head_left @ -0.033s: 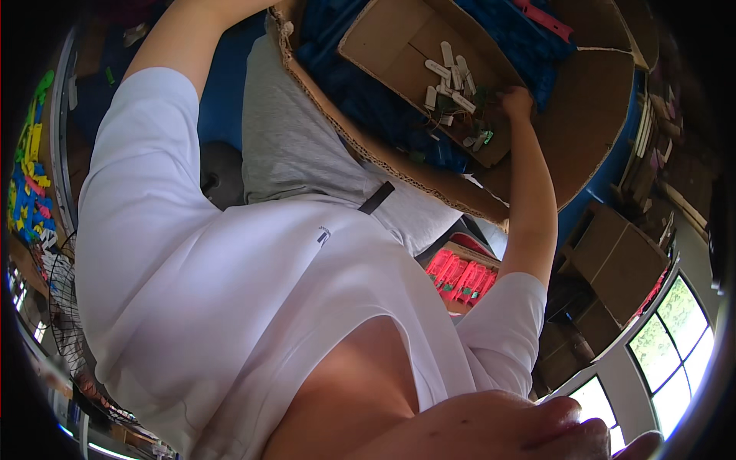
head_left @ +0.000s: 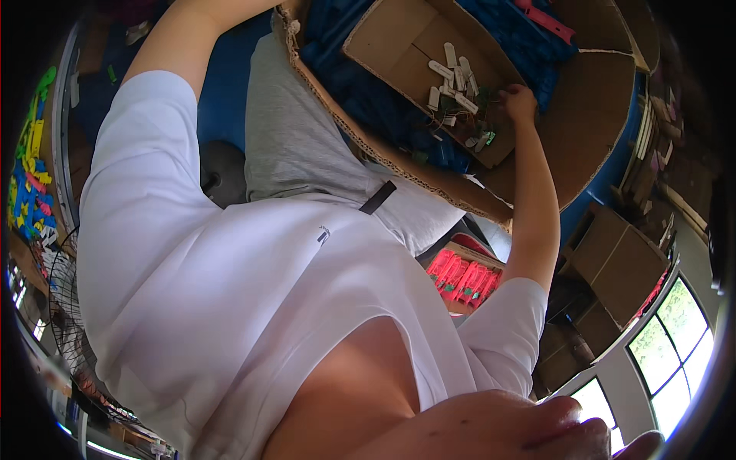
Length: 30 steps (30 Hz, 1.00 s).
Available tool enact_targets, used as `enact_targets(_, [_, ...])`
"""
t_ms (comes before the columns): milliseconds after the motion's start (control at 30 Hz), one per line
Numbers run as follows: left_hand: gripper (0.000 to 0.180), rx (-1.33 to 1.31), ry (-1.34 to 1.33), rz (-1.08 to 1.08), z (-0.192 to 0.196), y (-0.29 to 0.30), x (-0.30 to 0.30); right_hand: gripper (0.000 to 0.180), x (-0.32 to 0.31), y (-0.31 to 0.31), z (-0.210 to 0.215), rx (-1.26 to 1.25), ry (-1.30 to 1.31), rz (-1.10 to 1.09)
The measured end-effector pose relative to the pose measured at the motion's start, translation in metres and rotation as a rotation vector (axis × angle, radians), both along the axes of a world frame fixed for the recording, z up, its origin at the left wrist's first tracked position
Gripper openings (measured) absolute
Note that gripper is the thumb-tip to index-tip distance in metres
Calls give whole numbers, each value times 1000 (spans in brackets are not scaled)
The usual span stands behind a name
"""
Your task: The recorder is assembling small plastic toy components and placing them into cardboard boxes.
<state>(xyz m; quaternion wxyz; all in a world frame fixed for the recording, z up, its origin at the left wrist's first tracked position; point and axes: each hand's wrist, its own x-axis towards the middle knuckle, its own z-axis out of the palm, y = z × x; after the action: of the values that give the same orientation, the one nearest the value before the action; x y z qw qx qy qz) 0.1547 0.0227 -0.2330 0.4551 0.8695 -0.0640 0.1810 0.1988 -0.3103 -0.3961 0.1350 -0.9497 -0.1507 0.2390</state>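
My right hand (head_left: 520,103) is at the right side of a shallow cardboard tray (head_left: 391,34), its fingers curled inward. What they hold, if anything, is too small to make out. Next to the fingers lie several small white oblong plastic pieces (head_left: 465,102) in a loose pile. Thin wires and small green circuit boards (head_left: 489,138) lie among them toward the tray's lower corner. The tray rests inside a large open cardboard box (head_left: 590,115), on top of many blue plastic parts (head_left: 337,88). My left forearm passes out at the top edge, so my left hand is out of sight.
A pink plastic part (head_left: 548,23) lies at the box's far side. Close to my right elbow is a carton of red pieces (head_left: 462,277) with green bits. Colourful plastic parts (head_left: 34,169) and a wire fan guard (head_left: 67,307) are at left. Cardboard boxes (head_left: 617,249) stand at right.
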Motion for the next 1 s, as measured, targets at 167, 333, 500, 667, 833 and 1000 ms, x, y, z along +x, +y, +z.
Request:
enact_targets(167, [49, -363, -84, -193, 45, -20, -65, 22, -42, 15, 113, 621, -243, 172])
enact_targets(333, [48, -170, -87, -348, 40, -61, -91, 21, -92, 29, 193, 920, -354, 193])
enact_targets(500, [50, -211, -130, -403, 51, -74, -104, 20, -109, 43, 223, 1078, -282, 29])
enact_targets(667, [47, -224, -215, -334, 67, -71, -111, 17, -111, 58, 233, 1300, -184, 11])
enact_targets(833, [43, -153, -294, -117, 75, -68, -111, 17, -97, 76, 239, 1545, 120, -64])
enact_targets(1000, [41, -284, -488, 39, 70, -70, -91, 13, -80, 91, 233, 1651, 249, -212])
